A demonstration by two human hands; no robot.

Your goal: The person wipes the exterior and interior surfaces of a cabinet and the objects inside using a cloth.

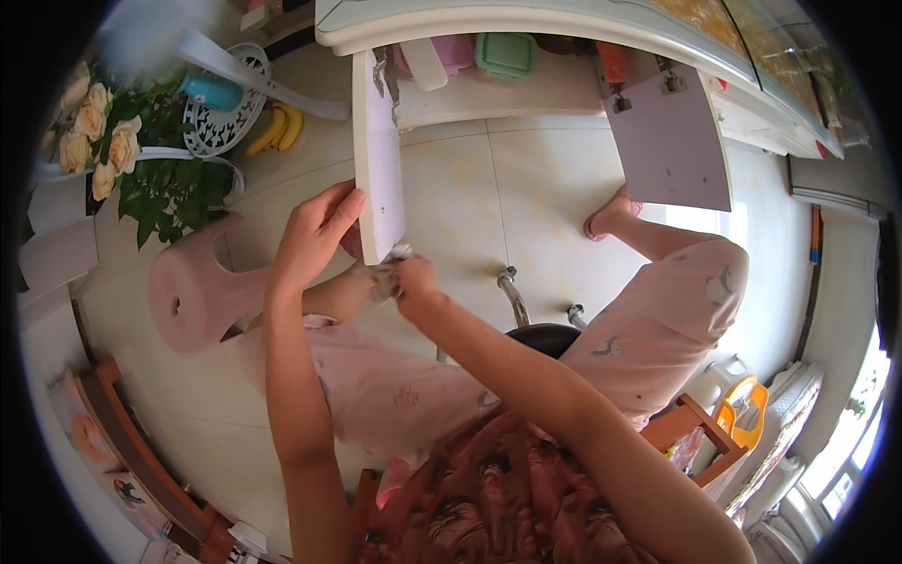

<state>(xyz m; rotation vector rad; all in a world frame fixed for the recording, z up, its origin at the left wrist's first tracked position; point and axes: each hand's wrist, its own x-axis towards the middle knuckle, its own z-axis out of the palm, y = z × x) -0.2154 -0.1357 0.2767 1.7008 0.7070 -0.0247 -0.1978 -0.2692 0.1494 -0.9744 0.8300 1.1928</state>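
Observation:
My left hand (317,229) holds the left cabinet door (379,169), its thumb on the door's pale edge and its fingers on the outer side. That door stands swung out towards me, its lilac inner face turned right. A crumpled greyish cloth (386,276) is bunched in my right hand (417,280), right by the door's near end. Whether the cloth touches the door cannot be told. On the right, a second lilac door (673,144) is also swung out, with metal hinges at its top. Between them the white cabinet (500,102) shows its inside.
Inside the cabinet are a green lidded box (505,55) and a pink container (451,55). A pink plastic stool (190,296) stands left, near bananas (278,128), a white openwork stand (236,116) and cream roses (91,116). Chrome chair legs (516,296) rise between my knees.

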